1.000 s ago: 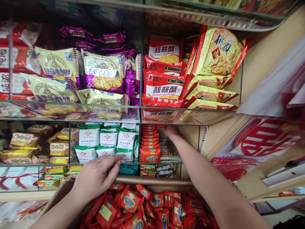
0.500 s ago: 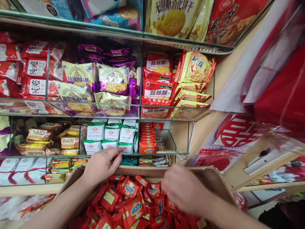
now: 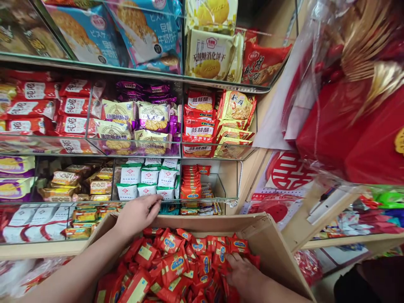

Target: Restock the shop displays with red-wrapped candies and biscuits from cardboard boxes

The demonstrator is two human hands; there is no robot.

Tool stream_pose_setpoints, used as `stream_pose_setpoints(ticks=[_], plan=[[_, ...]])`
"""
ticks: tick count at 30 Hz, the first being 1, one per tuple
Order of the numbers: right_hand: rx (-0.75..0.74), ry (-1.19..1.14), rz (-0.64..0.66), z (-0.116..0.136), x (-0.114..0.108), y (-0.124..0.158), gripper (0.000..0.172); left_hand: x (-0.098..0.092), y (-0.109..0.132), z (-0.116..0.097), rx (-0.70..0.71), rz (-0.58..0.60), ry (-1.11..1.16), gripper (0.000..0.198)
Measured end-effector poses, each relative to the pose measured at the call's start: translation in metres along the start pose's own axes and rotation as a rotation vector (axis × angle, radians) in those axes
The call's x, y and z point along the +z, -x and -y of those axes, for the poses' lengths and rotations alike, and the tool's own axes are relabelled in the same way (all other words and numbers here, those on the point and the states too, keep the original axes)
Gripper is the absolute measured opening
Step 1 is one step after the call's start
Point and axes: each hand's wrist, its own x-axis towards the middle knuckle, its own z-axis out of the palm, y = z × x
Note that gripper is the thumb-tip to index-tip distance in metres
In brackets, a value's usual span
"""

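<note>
A cardboard box (image 3: 252,227) full of small red packets (image 3: 173,265) stands below the shelves. Inside it, at the right, my right hand (image 3: 241,273) reaches among the packets, its fingers partly sunk between them; what they grip, if anything, is hidden. My left hand (image 3: 139,213) rests at the box's far rim beside the glass shelf edge, fingers curled together, just under the white and green packets (image 3: 147,190). Whether it holds something is too small to tell. A stack of red packets (image 3: 190,183) stands in the shelf compartment right of the white ones.
Glass shelf edges (image 3: 142,147) run across above the box. Higher up are red walnut biscuit packs (image 3: 199,129) and blue biscuit bags (image 3: 145,29). Plastic-wrapped red goods (image 3: 353,139) hang at the upper right. A wooden upright (image 3: 249,168) borders the shelves.
My right hand has gone down from above the box's far right side into the red packets. My left hand has stayed at the rim. The view has shifted, showing more of the upper shelf.
</note>
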Motion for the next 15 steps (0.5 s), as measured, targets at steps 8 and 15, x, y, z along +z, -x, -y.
stream_pose_setpoints(ticks=[8, 15], plan=[[-0.044, -0.802, -0.398, -0.007, -0.071, 0.031, 0.022, -0.002, 0.011, -0.043, 0.011, -0.074, 0.455, 0.031], [-0.141, -1.615, -0.596, 0.023, -0.086, 0.015, 0.030, 0.013, 0.030, -0.118, -0.255, 0.408, 1.484, 0.047]])
